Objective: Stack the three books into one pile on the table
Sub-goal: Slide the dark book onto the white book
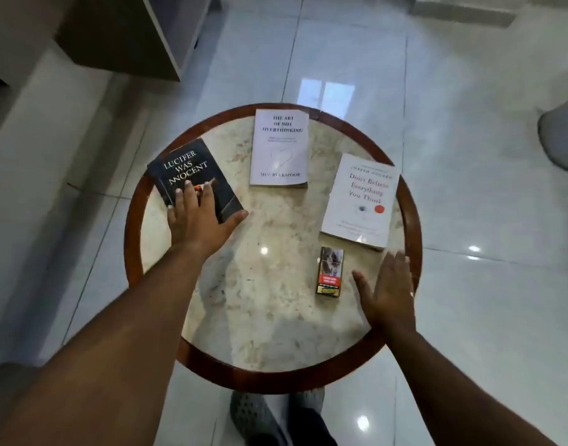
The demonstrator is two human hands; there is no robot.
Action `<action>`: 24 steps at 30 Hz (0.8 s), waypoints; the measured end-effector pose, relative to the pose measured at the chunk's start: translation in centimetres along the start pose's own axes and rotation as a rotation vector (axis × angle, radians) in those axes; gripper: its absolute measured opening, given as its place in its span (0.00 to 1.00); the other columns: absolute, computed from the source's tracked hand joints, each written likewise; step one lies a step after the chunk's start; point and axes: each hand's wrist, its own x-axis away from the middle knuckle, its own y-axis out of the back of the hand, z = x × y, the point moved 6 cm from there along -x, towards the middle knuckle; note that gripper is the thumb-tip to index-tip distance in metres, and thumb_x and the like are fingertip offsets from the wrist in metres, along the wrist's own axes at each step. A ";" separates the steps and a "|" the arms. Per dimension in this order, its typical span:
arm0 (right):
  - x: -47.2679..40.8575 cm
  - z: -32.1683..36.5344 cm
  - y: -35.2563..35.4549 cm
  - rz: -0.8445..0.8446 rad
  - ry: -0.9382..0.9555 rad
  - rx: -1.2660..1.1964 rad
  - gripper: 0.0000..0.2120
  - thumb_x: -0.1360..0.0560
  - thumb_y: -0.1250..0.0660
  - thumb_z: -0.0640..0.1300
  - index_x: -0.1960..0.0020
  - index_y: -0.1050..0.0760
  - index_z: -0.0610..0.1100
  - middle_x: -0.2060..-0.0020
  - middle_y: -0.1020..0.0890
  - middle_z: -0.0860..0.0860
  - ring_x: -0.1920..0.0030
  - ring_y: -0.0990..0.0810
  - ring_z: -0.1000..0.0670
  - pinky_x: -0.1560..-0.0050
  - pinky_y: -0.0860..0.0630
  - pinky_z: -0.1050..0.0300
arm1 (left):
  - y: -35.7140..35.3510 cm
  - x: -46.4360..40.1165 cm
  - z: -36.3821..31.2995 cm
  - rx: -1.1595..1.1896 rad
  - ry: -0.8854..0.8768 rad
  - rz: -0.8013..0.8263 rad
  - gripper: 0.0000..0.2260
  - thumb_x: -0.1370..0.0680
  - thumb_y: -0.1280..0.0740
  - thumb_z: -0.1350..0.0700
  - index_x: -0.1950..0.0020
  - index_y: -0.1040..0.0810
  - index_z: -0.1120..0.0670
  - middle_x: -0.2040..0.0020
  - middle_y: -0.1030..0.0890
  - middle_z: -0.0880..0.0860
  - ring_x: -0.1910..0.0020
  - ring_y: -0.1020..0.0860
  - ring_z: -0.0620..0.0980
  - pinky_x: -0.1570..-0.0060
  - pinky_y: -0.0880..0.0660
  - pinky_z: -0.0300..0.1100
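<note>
Left hand [199, 217] flat on the black book [194, 178] at table's [276, 317] left rim, fingers spread, thumb at its corner, likely to slide it; not lifted. Pale book [279, 149] centre-back, separate. Small packet [330, 272]. White book [361, 201] right. Right hand [387, 291] open, empty, just short of it.

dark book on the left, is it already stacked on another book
No, the dark book lies alone on the round table under the left hand, apart from both white books.
</note>
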 end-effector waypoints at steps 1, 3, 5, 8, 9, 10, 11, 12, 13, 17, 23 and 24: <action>-0.1 0.0 -0.1 -0.052 0.011 0.014 0.43 0.23 0.46 0.66 0.18 0.49 0.40 0.16 0.49 0.40 0.16 0.54 0.41 0.17 0.53 0.41 | -0.5 -0.4 0.1 -0.015 0.032 0.006 0.47 0.30 0.47 0.23 0.19 0.50 0.50 0.18 0.53 0.61 0.20 0.54 0.64 0.25 0.52 0.66; -0.7 -0.2 -0.7 -0.123 0.019 0.077 0.38 0.19 0.45 0.62 0.18 0.47 0.40 0.17 0.47 0.39 0.16 0.52 0.40 0.17 0.53 0.40 | -1.4 -1.4 0.6 0.001 0.107 0.003 0.48 0.32 0.47 0.21 0.19 0.52 0.46 0.18 0.56 0.60 0.20 0.58 0.64 0.26 0.56 0.68; -0.9 -0.3 -1.6 -0.165 0.021 0.134 0.38 0.19 0.46 0.61 0.18 0.48 0.39 0.17 0.47 0.38 0.16 0.51 0.40 0.18 0.54 0.40 | -2.0 -2.3 0.7 0.043 0.155 -0.015 0.50 0.34 0.46 0.20 0.19 0.54 0.44 0.18 0.58 0.59 0.20 0.61 0.64 0.27 0.58 0.70; -0.9 -0.5 -2.1 -0.259 0.032 0.168 0.41 0.22 0.51 0.64 0.19 0.47 0.37 0.18 0.46 0.37 0.17 0.50 0.38 0.19 0.52 0.39 | -2.8 -3.0 0.6 0.048 0.163 -0.044 0.52 0.36 0.44 0.19 0.20 0.57 0.43 0.18 0.60 0.58 0.21 0.63 0.64 0.28 0.56 0.71; -0.8 -0.6 -2.2 -0.274 0.038 0.178 0.41 0.22 0.52 0.64 0.19 0.47 0.37 0.18 0.46 0.36 0.17 0.50 0.37 0.19 0.52 0.39 | -3.1 -3.0 0.8 0.020 0.151 -0.051 0.52 0.36 0.44 0.20 0.20 0.58 0.43 0.18 0.61 0.58 0.21 0.63 0.64 0.28 0.54 0.71; -0.8 -0.6 -2.2 -0.273 0.041 0.187 0.42 0.22 0.53 0.64 0.19 0.47 0.36 0.18 0.46 0.36 0.17 0.50 0.37 0.19 0.53 0.39 | -3.5 -2.7 1.1 -0.015 0.130 -0.044 0.51 0.36 0.45 0.20 0.20 0.59 0.42 0.18 0.61 0.57 0.21 0.63 0.63 0.28 0.52 0.71; -0.7 -0.7 -2.3 -0.261 0.039 0.191 0.42 0.22 0.53 0.64 0.18 0.48 0.37 0.18 0.47 0.36 0.17 0.50 0.37 0.19 0.54 0.39 | -3.8 -2.1 1.6 -0.052 0.103 -0.040 0.51 0.35 0.45 0.21 0.20 0.60 0.42 0.18 0.61 0.56 0.20 0.63 0.62 0.28 0.51 0.71; -0.6 -0.6 -2.2 -0.249 0.037 0.191 0.42 0.22 0.53 0.64 0.18 0.48 0.37 0.18 0.48 0.36 0.17 0.51 0.37 0.19 0.55 0.39 | -4.0 -1.4 2.3 -0.085 0.073 -0.042 0.50 0.35 0.45 0.22 0.20 0.61 0.42 0.18 0.61 0.56 0.20 0.63 0.62 0.28 0.50 0.70; -0.7 -0.6 -2.1 -0.245 0.038 0.192 0.42 0.22 0.53 0.65 0.18 0.49 0.37 0.17 0.48 0.36 0.17 0.52 0.37 0.19 0.55 0.39 | -4.2 -0.7 3.0 -0.109 0.041 -0.049 0.50 0.35 0.46 0.22 0.21 0.61 0.41 0.18 0.61 0.55 0.20 0.63 0.61 0.28 0.50 0.70; -0.7 -0.4 -2.1 -0.250 0.039 0.187 0.42 0.22 0.53 0.65 0.18 0.49 0.38 0.17 0.48 0.37 0.17 0.52 0.38 0.18 0.53 0.38 | -4.3 0.4 3.6 -0.176 -0.030 -0.050 0.49 0.33 0.50 0.21 0.20 0.60 0.43 0.17 0.60 0.57 0.20 0.62 0.62 0.27 0.56 0.70; -0.9 -0.9 -2.2 -0.252 0.023 0.206 0.42 0.23 0.54 0.65 0.18 0.50 0.39 0.17 0.49 0.38 0.16 0.52 0.39 0.18 0.53 0.39 | -3.9 -3.5 -5.4 -0.090 -0.166 -0.053 0.54 0.35 0.55 0.17 0.19 0.57 0.49 0.18 0.59 0.61 0.20 0.62 0.62 0.25 0.61 0.66; -0.9 -1.0 -2.3 -0.245 0.018 0.219 0.42 0.23 0.54 0.65 0.18 0.51 0.39 0.17 0.50 0.39 0.16 0.53 0.40 0.17 0.54 0.40 | -4.1 -4.4 -7.5 -0.047 -0.175 -0.038 0.54 0.36 0.53 0.18 0.19 0.57 0.49 0.18 0.60 0.61 0.20 0.61 0.62 0.24 0.60 0.65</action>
